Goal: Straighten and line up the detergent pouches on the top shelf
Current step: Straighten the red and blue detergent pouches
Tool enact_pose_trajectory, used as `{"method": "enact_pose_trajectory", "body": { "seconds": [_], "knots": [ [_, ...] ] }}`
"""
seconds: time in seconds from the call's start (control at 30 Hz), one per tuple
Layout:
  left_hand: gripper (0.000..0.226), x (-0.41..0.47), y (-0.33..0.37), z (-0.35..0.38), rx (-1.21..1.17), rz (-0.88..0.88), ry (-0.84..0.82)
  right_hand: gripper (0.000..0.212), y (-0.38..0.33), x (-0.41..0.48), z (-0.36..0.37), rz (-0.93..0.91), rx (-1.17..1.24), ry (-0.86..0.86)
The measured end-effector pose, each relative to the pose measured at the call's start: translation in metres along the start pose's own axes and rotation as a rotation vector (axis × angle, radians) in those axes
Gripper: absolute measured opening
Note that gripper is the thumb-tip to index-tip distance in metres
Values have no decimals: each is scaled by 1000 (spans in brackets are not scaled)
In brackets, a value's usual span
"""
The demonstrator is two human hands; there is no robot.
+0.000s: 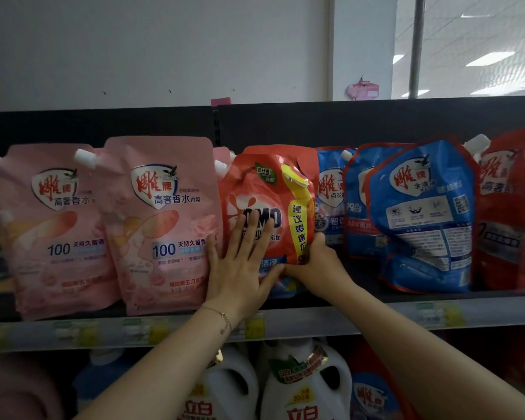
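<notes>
A: Reaching up with both forearms, close to the lens, past the white jugs (306,386) below, toward the top shelf (376,316).

B: Handling what?

A: Working on the red pouch (264,189), standing mid-shelf between the pink pouches (164,219) on the left and the blue pouches (422,213) on the right. Pressing the left hand (240,268) flat against its front, fingers straight and spread. Wrapping the right hand (312,262) round its lower right edge, fingers curled onto the film.

B: Reading that as which step?

A: Squaring it up, most likely. Advising this: keeping the flat palm as a stop beside the pink neighbour, turning the base with the gripping hand until facing straight out, bringing the foot level with the pink fronts, and avoiding crushing the already crumpled top.

B: Counting now?

A: Counting two pink pouches in front, plus a sliver of a third peeking out behind. Counting one red pouch in hand. Counting three blue, the rightmost tilting and showing its back. Adding another, the far-right red pouch (509,207), cut off by the frame. Counting two white jugs underneath.
</notes>
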State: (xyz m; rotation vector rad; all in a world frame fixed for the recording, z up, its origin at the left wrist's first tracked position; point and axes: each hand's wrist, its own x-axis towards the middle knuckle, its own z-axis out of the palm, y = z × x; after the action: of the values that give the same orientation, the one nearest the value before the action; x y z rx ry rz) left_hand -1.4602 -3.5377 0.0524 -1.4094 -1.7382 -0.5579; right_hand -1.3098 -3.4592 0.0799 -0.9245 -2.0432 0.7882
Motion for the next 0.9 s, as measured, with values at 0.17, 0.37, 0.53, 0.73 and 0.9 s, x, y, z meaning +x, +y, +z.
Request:
{"method": "enact_pose_trajectory", "body": {
  "seconds": [0.17, 0.37, 0.53, 0.73, 0.9],
  "knots": [
    [72, -3, 3, -3, 27, -81, -4, 59, 3, 0, 2, -8, -41, 11],
    [71, -3, 1, -2, -11, -95, -13, 59, 9, -6, 6, -43, 2, 26],
    [68, -5, 0, 2, 4, -72, -17, 61, 14, -9, 8, -68, 51, 13],
    [63, -3, 1, 5, 29, -64, 21, 65, 12, -6, 10, -53, 83, 52],
    [62, -4, 2, 6, 47, -65, -13, 62, 11, -6, 12, -31, 61, 70]
  ]
}}
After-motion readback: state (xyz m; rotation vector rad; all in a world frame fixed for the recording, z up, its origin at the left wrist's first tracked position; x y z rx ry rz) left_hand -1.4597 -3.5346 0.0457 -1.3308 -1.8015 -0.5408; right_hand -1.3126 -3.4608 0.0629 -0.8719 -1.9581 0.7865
